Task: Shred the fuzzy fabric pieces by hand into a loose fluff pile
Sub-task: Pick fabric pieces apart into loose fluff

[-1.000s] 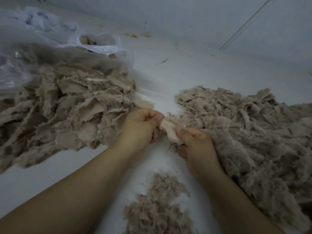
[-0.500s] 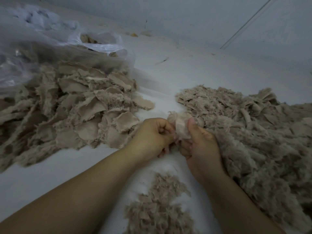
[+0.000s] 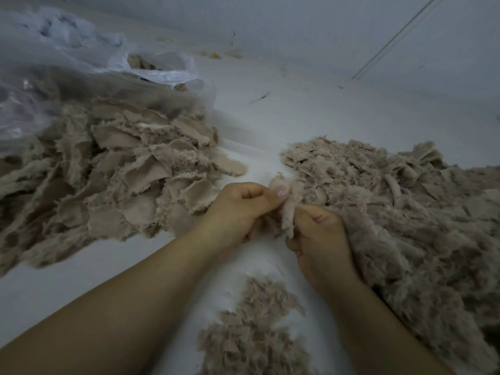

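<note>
— Item one, surface and room?
— You are working on a white sheet-like surface, dimly lit, with small dark specks and bits of debris toward the far edge. Behind it a pale wall carries one thin diagonal line.

— Containers?
— One clear plastic bag, crumpled, at your far left. Its mouth lies open toward you; tan fabric scraps show inside it, and the rest spill out in front.

— Task material?
— Three lots. Left: a heap of flat fuzzy fabric pieces running out of the bag. Right: a large fluff pile, touching your right wrist. Near, between your forearms: a small patch of shredded fluff.

— Hands?
— Your left hand has its fingers curled, thumb pressed onto one fabric scrap. Your right hand pinches the same scrap's lower part with curled fingers. The scrap hangs between the two hands, just above the sheet, at the right pile's edge.

— Obstructions?
— Your forearms cover part of the sheet; the left heap lies just beside your left hand.
</note>
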